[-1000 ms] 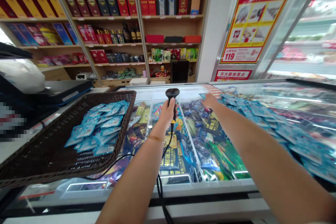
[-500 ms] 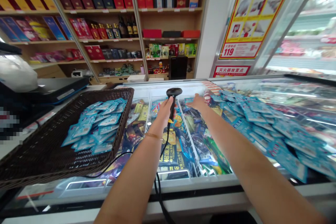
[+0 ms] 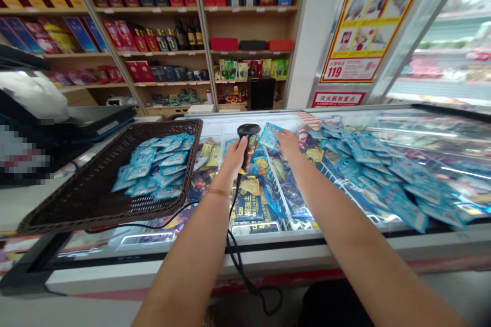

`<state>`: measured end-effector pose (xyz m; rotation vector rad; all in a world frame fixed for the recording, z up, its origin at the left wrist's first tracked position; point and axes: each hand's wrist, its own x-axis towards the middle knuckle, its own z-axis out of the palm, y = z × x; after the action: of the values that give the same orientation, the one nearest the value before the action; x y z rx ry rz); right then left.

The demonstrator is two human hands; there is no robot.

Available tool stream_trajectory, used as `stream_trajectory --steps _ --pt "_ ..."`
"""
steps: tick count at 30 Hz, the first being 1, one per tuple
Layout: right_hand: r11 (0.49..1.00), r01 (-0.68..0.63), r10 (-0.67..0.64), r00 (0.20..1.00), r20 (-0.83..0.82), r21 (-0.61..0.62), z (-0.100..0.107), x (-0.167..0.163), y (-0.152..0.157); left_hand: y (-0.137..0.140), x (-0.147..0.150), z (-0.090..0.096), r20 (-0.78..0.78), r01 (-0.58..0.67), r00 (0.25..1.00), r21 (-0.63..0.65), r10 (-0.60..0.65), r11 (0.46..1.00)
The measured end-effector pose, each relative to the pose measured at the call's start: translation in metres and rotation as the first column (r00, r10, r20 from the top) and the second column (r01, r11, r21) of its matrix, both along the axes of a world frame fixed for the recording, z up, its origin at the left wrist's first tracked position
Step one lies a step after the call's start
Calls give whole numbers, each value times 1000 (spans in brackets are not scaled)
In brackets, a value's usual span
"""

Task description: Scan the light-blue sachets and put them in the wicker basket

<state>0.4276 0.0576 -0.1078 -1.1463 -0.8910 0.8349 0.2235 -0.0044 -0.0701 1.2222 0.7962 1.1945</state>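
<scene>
My left hand [image 3: 235,157] is wrapped round the handle of a black barcode scanner [image 3: 248,130], held over the glass-topped freezer. Its black cord [image 3: 235,204] hangs down past the freezer's front edge. Just right of the scanner, my right hand [image 3: 288,143] grips a small light-blue packet [image 3: 270,135] by its right edge, the printed front turned up. Similar blue packets [image 3: 163,163] lie heaped in a dark brown wicker basket [image 3: 95,217] on the left. A larger spread of blue packets [image 3: 378,163] covers the freezer's glass on the right.
Under the glass of the chest freezer [image 3: 268,242] are colourful packages parted by white wire dividers [image 3: 276,184]. A dark machine [image 3: 95,122] stands behind the basket at left. Shelves [image 3: 153,10] of boxes and bottles line the back wall, beside a red poster [image 3: 378,20].
The right hand's blue packet has come up into clear view, its front now showing beside the scanner. The scanner has shifted slightly left. The whole view has moved a little.
</scene>
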Motion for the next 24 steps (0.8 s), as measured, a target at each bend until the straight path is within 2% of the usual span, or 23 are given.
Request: stream_trajectory --steps 3,8,13,17,21,24 --pt "999 -44 45 975 -217 9 5 1 -7 0 1 -4 -5 32 999 15 -32 999" --pt "1000 0 0 954 -301 -1 8 7 -8 2 8 -10 -80 65 995 70 -59 995" --pt "1000 18 -23 917 -398 -16 10 10 -8 0 12 -13 -84 115 991 119 -105 986" --pt "1000 10 2 916 -401 28 10 12 -9 -2 13 -12 -81 127 990 115 -119 985" --pt "999 41 -33 921 -388 13 9 13 -7 -2 15 -13 -79 142 988 124 -133 982" --pt "996 39 -4 925 -380 82 9 14 -5 -1 16 -14 -80 164 985 126 -154 978"
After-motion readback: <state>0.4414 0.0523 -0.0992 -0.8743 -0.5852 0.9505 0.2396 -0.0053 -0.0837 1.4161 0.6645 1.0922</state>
